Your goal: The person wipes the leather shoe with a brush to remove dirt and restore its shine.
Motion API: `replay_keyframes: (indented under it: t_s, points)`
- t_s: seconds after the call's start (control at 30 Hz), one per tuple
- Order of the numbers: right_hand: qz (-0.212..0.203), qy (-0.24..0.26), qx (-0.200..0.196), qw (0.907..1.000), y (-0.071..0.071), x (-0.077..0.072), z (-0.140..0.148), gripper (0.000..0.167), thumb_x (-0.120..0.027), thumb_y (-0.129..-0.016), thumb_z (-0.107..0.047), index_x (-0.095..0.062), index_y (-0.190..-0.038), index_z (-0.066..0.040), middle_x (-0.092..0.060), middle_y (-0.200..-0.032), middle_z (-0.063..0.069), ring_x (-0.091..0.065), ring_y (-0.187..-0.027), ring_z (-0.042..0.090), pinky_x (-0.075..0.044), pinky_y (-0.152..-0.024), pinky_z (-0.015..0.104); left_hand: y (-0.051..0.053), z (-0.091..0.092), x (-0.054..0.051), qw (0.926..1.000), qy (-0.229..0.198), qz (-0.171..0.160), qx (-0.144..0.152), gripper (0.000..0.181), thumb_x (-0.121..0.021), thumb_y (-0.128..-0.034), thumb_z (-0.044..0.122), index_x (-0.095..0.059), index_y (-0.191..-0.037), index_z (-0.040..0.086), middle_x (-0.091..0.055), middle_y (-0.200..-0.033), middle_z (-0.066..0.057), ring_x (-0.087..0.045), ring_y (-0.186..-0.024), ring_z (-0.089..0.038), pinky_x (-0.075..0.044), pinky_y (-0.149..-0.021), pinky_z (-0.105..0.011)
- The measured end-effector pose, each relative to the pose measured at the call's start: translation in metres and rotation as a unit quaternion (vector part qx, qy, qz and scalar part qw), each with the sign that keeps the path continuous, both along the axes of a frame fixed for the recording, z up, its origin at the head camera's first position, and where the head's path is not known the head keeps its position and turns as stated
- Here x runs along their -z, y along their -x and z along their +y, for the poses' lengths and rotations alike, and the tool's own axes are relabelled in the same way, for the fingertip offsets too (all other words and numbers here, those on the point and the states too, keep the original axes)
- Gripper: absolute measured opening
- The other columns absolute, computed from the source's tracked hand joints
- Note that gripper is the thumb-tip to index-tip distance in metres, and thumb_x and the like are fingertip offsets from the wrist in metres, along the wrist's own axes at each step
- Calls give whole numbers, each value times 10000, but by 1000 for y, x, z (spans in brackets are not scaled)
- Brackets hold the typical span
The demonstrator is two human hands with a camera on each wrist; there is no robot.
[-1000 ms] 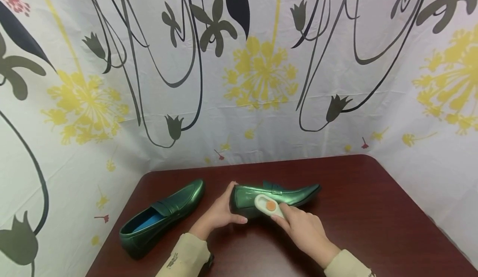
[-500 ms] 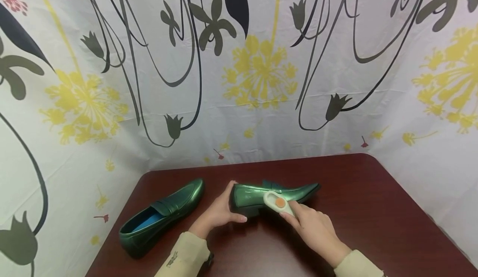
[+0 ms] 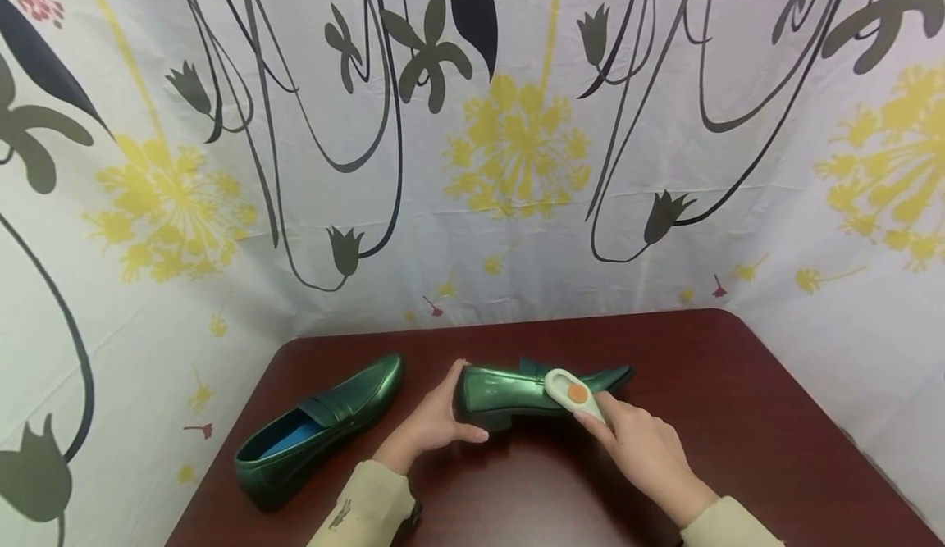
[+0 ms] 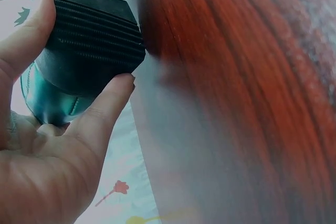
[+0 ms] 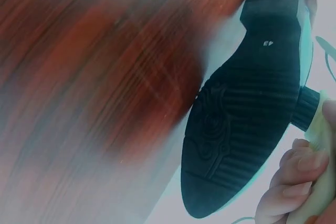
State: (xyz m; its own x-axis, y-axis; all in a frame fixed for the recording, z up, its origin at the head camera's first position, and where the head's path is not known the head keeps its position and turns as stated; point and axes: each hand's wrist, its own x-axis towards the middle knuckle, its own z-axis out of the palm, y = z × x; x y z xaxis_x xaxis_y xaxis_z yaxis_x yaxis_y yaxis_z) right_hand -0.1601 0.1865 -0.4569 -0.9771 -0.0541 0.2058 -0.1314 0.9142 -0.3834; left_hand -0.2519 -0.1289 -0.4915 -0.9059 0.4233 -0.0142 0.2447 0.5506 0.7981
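My left hand (image 3: 431,420) grips the heel end of a green loafer (image 3: 498,389), whose toe points right. In the left wrist view, thumb and fingers hold around the ridged black heel (image 4: 94,35). My right hand (image 3: 650,453) holds a pale handled brush (image 3: 567,387) with an orange spot against the loafer's side near the front. From the right wrist, the dark bristles (image 5: 305,108) meet the upper beside the black sole (image 5: 247,103), and the right hand's fingers (image 5: 296,177) curl round the handle.
A second green loafer (image 3: 325,428) with a blue insole lies at the left of the dark red table (image 3: 738,416), its toe pointing away. Behind the table hangs a white cloth (image 3: 413,202) printed with flowers.
The brush in my right hand has moved right along the loafer's side, from nearer the heel towards the toe. My left hand has kept its grip on the heel.
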Motion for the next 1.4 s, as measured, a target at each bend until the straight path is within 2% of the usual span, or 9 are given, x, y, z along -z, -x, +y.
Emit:
replay_keyframes:
  t_s: [0.17,0.47,0.73,0.97,1.13,1.4]
  points:
    - [-157,84,56,9998,0,-2,10,405,-491,-991,-627,-572,-1037,-233,-534,-708,-46,-457,-584,145,-327,-475,332,-2,0,-1,10000,9,83,-4,1164,-942,-693,341,-205,-1588,238,-418,-1560,-66,-447,-1384,-316,-376,-1123,-605]
    - [-447,207,230,9985,4,-3,31,491,-455,-994,-649,-578,-1128,-192,-507,-692,-17,-461,-603,157,-325,-477,338,-3,-1,-2,9999,47,132,1,1211,-948,-684,344,-177,-1608,207,-367,-1606,-69,-410,-1431,-321,-356,-1147,-594]
    - [-656,343,264,9969,9,-4,42,551,-427,-983,-688,-570,-1133,-177,-498,-693,-1,-462,-602,164,-324,-480,343,-2,-1,1,9998,30,134,-113,1205,-961,-656,365,-206,-1588,248,-428,-1559,-33,-467,-1377,-285,-392,-1127,-567]
    - [-892,450,338,9944,15,-4,56,682,-398,-982,-707,-550,-1312,-131,-601,-810,20,-505,-647,179,-345,-492,357,-4,1,2,9998,-35,168,-124,1197,-962,-654,365,-210,-1581,269,-469,-1519,-45,-507,-1318,-281,-416,-1099,-575]
    - [-1123,510,427,9914,19,-2,65,772,-379,-975,-727,-505,-1393,-91,-620,-845,35,-519,-675,188,-355,-503,359,-5,1,2,9997,-64,205,-119,1202,-962,-658,353,-202,-1586,267,-462,-1528,-35,-505,-1321,-278,-409,-1107,-572]
    - [-1243,526,474,9897,26,2,79,823,-343,-971,-748,-477,-1413,-68,-606,-832,42,-514,-682,193,-346,-508,363,-6,1,4,9994,-28,315,-108,1209,-967,-653,335,-201,-1585,253,-457,-1534,-35,-508,-1322,-269,-413,-1105,-558]
